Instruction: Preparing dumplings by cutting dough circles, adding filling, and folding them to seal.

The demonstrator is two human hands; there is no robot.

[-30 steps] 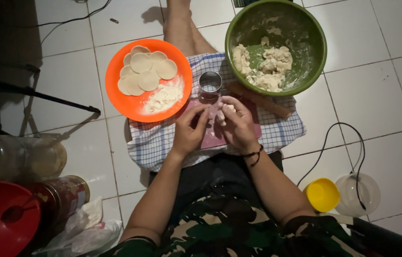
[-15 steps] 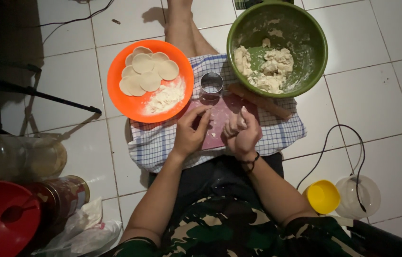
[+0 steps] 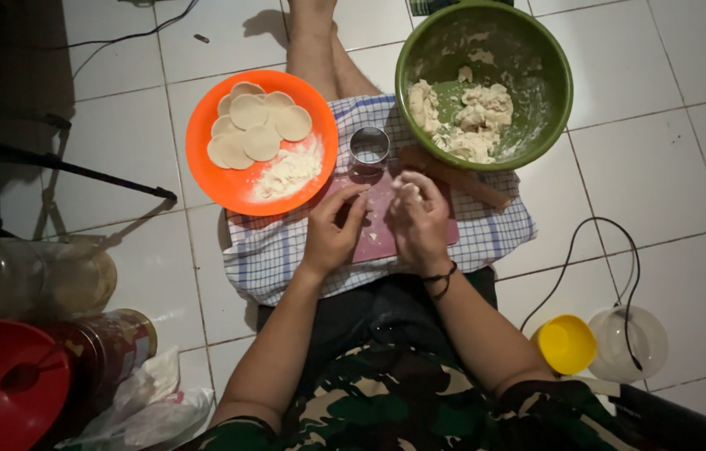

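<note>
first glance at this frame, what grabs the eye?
The orange plate at upper left, with pale dough rounds and a heap of flour. At upper right sits the green bowl of lumpy dough. In the centre, over a pink board on a checked cloth, the left hand and right hand work, the right holding a bit of dough.

A red-labelled round jar (image 3: 106, 347) stands lower left, a crumpled white plastic bag (image 3: 148, 405) beside it.
</note>
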